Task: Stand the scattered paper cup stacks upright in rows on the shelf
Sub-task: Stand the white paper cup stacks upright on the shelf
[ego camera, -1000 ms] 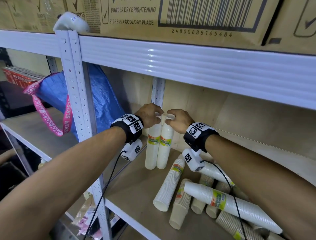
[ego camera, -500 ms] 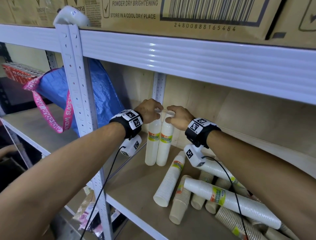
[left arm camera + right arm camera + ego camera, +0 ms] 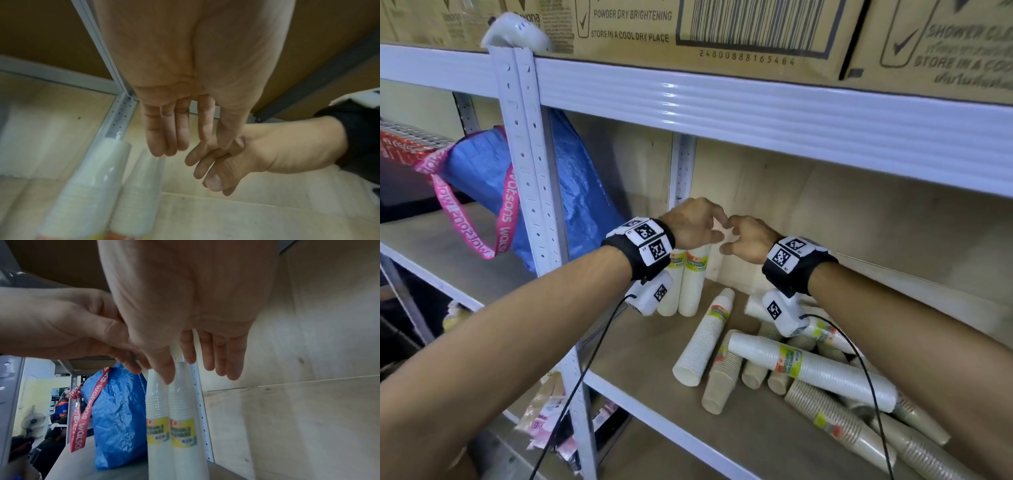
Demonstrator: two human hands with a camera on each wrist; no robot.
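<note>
Two white cup stacks in clear wrap stand upright side by side at the shelf's back left corner point(image 3: 690, 284) point(image 3: 180, 426) point(image 3: 86, 191). My left hand point(image 3: 693, 224) point(image 3: 174, 142) hovers just above their tops, fingers straight and empty. My right hand point(image 3: 744, 238) point(image 3: 205, 363) hangs beside it, a little to the right, fingers relaxed and holding nothing. Several more stacks lie scattered on the shelf board: a white one point(image 3: 705, 339), a long white one point(image 3: 815, 370) and brown ones point(image 3: 722, 380) point(image 3: 835, 418).
A blue bag with a pink strap point(image 3: 558, 192) sits left of the white upright post point(image 3: 527, 164). The upper shelf beam point(image 3: 756, 113) carries cardboard boxes point(image 3: 705, 31). A wooden back panel point(image 3: 859, 219) closes the bay. Packets lie on the lower level point(image 3: 551, 418).
Both hands have let go of the tops of the two upright stacks and lifted slightly, fingers now spread. The stacks stay standing in the corner.
</note>
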